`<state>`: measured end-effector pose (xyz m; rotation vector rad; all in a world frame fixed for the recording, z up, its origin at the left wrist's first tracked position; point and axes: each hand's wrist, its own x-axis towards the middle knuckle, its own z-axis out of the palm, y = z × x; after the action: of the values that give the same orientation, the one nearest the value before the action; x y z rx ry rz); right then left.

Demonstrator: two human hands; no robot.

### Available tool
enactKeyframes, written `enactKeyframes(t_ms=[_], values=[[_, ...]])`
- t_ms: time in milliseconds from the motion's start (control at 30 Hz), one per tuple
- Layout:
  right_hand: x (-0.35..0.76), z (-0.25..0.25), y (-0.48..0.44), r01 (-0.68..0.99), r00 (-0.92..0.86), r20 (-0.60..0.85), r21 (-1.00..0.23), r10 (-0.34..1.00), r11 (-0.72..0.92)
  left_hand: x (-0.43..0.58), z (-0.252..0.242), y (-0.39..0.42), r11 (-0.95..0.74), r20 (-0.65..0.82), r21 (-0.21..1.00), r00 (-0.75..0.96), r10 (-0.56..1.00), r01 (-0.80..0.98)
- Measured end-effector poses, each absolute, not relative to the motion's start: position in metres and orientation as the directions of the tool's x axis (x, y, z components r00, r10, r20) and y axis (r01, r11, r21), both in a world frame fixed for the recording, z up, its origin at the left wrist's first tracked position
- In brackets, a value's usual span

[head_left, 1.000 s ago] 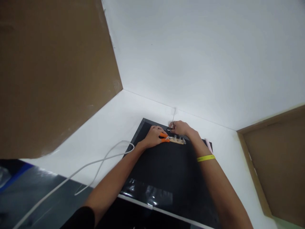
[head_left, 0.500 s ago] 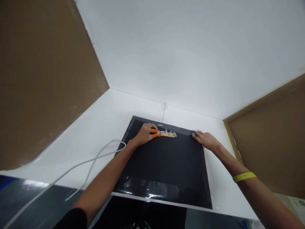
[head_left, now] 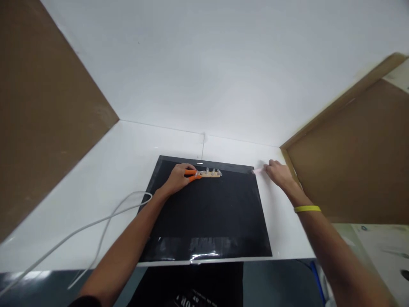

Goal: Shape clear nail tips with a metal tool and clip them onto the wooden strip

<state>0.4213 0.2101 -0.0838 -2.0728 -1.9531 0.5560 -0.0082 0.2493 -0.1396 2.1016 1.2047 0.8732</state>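
My left hand (head_left: pixel 178 177) is closed around the orange handles (head_left: pixel 191 175) of a small tool; its kind I cannot make out. They meet the left end of a light wooden strip (head_left: pixel 209 174), on which several short clear tubes stand or lean. The strip lies near the far edge of a black mat (head_left: pixel 207 213). At the right, my right hand (head_left: pixel 277 172) pinches a thin pale pinkish stick (head_left: pixel 258 170), slightly blurred. Its tip is over the mat's far right corner, and the hand is beyond the mat's edge.
A white cable (head_left: pixel 96 222) loops across the white tabletop (head_left: pixel 105 170) at the left, reaching the mat's edge. Brown panels (head_left: pixel 38 106) stand on both sides, with a white wall (head_left: pixel 204 76) behind. Strips of clear tape cover the mat's edges.
My right hand has moved off the mat's far right corner to the right, and a pale stick now shows in its fingers. My left hand stays at the orange handles. The view has shifted.
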Motion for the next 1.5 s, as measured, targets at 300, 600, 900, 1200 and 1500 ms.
enactKeyframes(t_ms=[300, 600, 900, 1200, 1500], values=[[0.318, -0.124, 0.135, -0.005, 0.378, -0.185, -0.980, 0.907, -0.198, -0.008, -0.135, 0.252, -0.389, 0.223, 0.783, 0.366, 0.904, 0.486], [0.247, -0.107, 0.104, -0.519, 0.107, -0.278, -0.835, 0.954, -0.185, -0.006, -0.130, 0.229, -0.275, 0.253, 0.820, 0.112, 0.961, 0.503], [0.224, -0.065, 0.093, -0.347, -0.086, -0.299, -0.885, 0.950, -0.310, -0.001, -0.100, 0.156, -0.219, 0.271, 0.818, -0.021, 0.962, 0.532], [0.201, -0.051, 0.057, -0.231, -0.035, -0.227, -0.946, 0.973, -0.229, 0.011, -0.073, 0.098, -0.256, 0.301, 0.821, -0.006, 0.954, 0.510], [0.185, -0.022, 0.025, 0.057, 0.054, 0.180, -0.983, 0.982, 0.177, 0.012, -0.049, 0.073, -0.297, 0.277, 0.846, 0.112, 0.954, 0.443]])
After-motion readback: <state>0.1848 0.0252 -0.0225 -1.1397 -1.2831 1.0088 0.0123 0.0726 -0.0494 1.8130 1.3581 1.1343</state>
